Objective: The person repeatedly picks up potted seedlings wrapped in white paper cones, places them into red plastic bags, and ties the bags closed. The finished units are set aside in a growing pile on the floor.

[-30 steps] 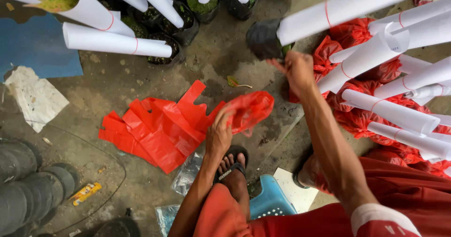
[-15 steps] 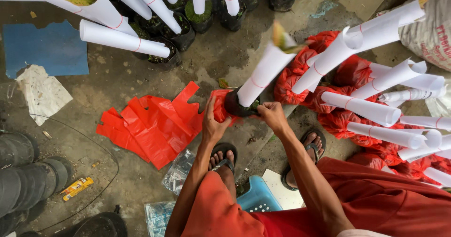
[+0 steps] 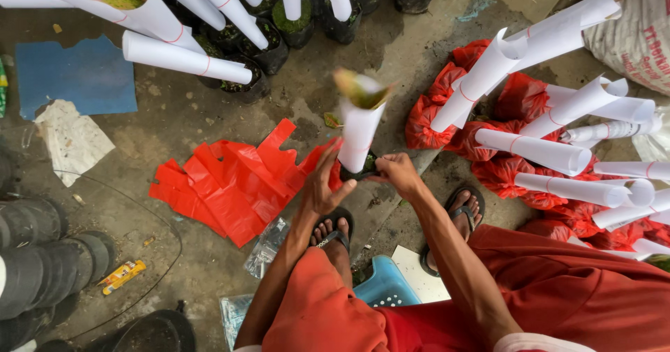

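While both my hands gripped one pot (image 3: 361, 173) at centre, its paper cone (image 3: 359, 134) rose upright: left hand (image 3: 324, 184) at its 9 o'clock edge, right hand (image 3: 398, 172) at 3. Red bags (image 3: 234, 188) lay at 9, wrapped seedlings (image 3: 551, 149) at 3; open concrete (image 3: 412, 52) stretched toward 12.

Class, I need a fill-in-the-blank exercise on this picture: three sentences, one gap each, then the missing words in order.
1. Both hands, left hand and right hand, hold a small black pot with a plant wrapped in a ____ paper cone.
2. The pile of flat plastic bags on the ground is ____.
3. The person's feet wear black ____.

Missing words: white; red; sandals
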